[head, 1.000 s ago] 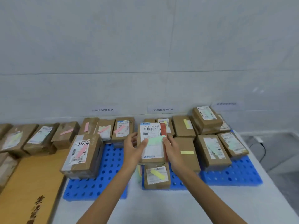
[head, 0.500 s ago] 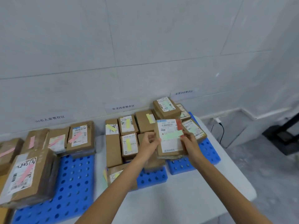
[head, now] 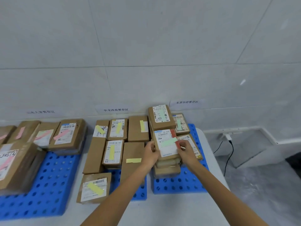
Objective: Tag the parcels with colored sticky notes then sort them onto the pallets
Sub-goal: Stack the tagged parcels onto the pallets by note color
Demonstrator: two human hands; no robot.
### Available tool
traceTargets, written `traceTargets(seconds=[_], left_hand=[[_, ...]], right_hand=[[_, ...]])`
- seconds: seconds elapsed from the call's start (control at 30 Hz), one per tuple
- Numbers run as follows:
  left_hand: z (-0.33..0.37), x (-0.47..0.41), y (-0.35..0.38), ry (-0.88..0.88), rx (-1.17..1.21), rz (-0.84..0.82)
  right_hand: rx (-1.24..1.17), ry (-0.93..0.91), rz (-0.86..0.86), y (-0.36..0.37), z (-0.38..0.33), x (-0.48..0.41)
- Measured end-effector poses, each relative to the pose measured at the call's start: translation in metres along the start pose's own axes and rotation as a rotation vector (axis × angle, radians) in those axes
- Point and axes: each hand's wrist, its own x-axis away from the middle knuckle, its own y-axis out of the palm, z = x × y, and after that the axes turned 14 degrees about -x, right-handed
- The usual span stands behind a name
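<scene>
On the white worktop, a yellow-tagged parcel lies nearest. Farther on, the left hand and right hand clasp the sides of a green-tagged box atop a stack on the right pallet. Green-tagged parcels crowd behind it.

Pale tiled wall, white table, grey floor, black cable.
</scene>
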Motion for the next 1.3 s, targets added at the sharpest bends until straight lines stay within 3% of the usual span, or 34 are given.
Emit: traceTargets(seconds=[0.17,0.27,0.47,0.77,0.93,1.07,1.3], left_hand=[[0.002,-0.005,0.002,0.009,-0.035,0.001],[0.006,-0.005,-0.010,0.015,-0.066,-0.011],[-0.003,0.003,-0.078,0.137,-0.160,0.133],[-0.086,0.065,-0.249,0.305,-0.271,0.402],[-0.177,0.146,-0.375,0.186,-0.290,0.632],[-0.249,0.215,-0.452,-0.036,-0.229,0.836],[-0.323,0.302,-0.510,-0.247,-0.208,1.048]], right_hand=[[0.131,-0.075,-0.040,-0.007,-0.002,-0.003],[0.239,-0.244,-0.020,-0.007,-0.014,0.002],[0.386,-0.489,-0.096,0.011,-0.053,0.020],[0.395,-0.532,-0.318,0.162,-0.056,0.082],[0.309,-0.520,-0.609,0.319,-0.031,0.147],[0.332,-0.484,-0.843,0.430,-0.010,0.204],[0.312,-0.465,-1.052,0.523,0.006,0.267]])
